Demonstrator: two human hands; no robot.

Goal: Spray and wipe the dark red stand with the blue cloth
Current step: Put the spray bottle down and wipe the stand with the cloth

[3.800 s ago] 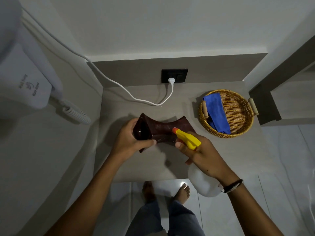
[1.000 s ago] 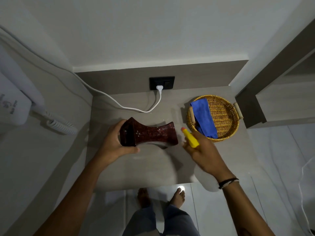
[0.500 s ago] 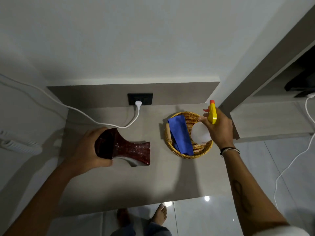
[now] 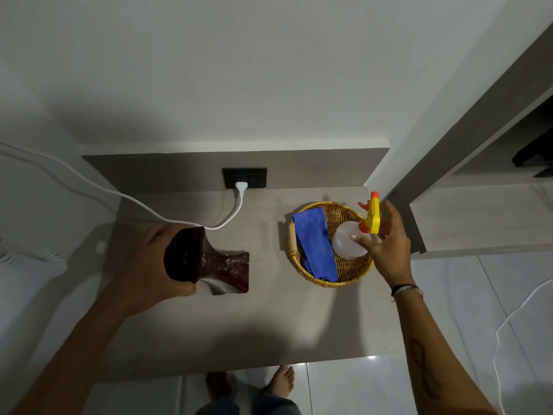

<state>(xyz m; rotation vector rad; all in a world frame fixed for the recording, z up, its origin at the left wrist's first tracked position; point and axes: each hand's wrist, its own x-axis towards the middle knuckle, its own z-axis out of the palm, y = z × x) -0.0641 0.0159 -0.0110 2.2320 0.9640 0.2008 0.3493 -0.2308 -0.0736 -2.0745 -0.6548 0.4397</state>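
Note:
The dark red stand (image 4: 215,265) lies on its side on the grey table (image 4: 239,330), left of centre. My left hand (image 4: 149,265) grips its left end. A folded blue cloth (image 4: 314,244) rests in the left half of a round wicker basket (image 4: 311,277) at the table's right. My right hand (image 4: 386,244) holds a white spray bottle (image 4: 348,242) with a yellow and orange trigger head (image 4: 372,218). The bottle sits upright over the basket's right half, beside the cloth. Whether its base touches the basket floor I cannot tell.
A black wall socket (image 4: 244,178) with a white plug and cable (image 4: 125,202) runs across the table's back left. A grey cabinet (image 4: 478,223) stands right of the basket. Glossy floor tiles and my bare feet (image 4: 281,381) lie below the table's front edge.
My right hand carried the spray bottle from beside the stand over to the basket and lowered it in. The left hand kept hold of the stand, which now lies flatter on the table.

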